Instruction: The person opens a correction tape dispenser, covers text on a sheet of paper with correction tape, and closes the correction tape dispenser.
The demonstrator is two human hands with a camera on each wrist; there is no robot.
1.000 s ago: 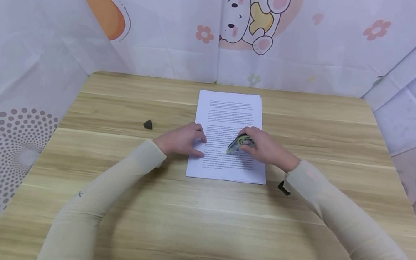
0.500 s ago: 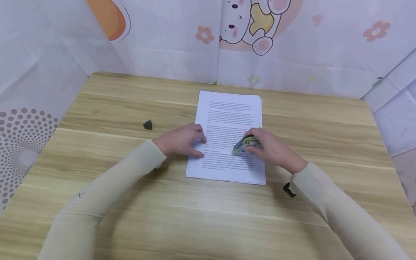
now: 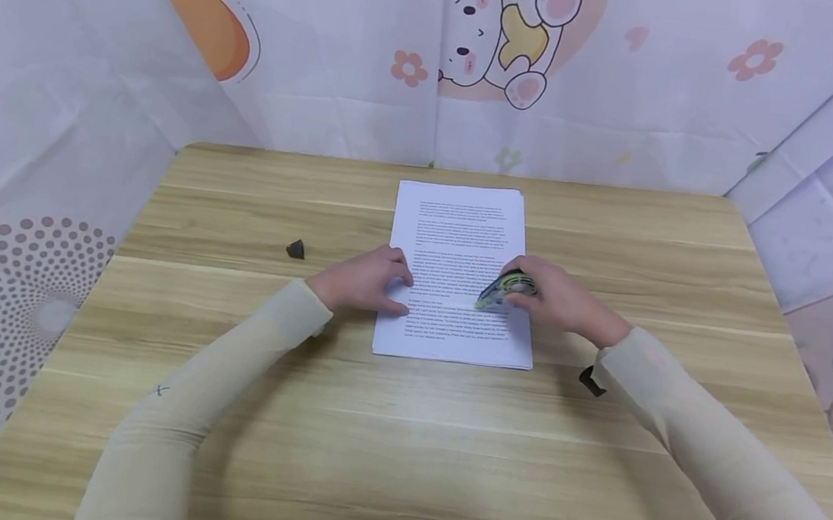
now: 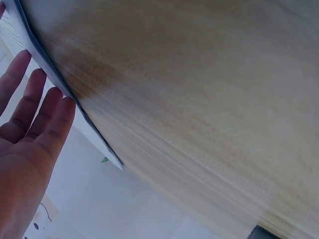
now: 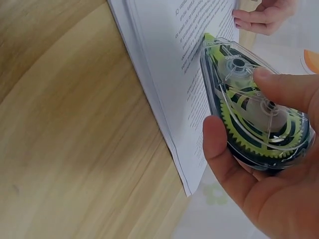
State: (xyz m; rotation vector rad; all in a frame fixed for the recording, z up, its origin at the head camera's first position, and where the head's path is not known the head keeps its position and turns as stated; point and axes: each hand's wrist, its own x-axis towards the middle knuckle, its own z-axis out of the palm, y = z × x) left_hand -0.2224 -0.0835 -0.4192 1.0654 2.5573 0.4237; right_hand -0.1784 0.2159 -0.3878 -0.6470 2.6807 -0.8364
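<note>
Correction tape dispenser (image 5: 264,112) stands over the right half of the top printed sheet, its yellow-green tip appearing to meet the page among the text lines. The right hand (image 3: 563,298) holds it, thumb on the clear casing, a finger along its edge. Beneath lies the stack of printed sheets (image 3: 446,348); at its left edge rests the left hand (image 3: 365,278), fingers spread and thumb apart, gripping nothing. Should that hand bear too lightly, the top sheet could slip or pucker; a twisted tip or uneven pressure might wrinkle the tape. A small dark piece (image 3: 296,249) lies on the wood-grain desk (image 3: 367,464) near the left wrist.
</note>
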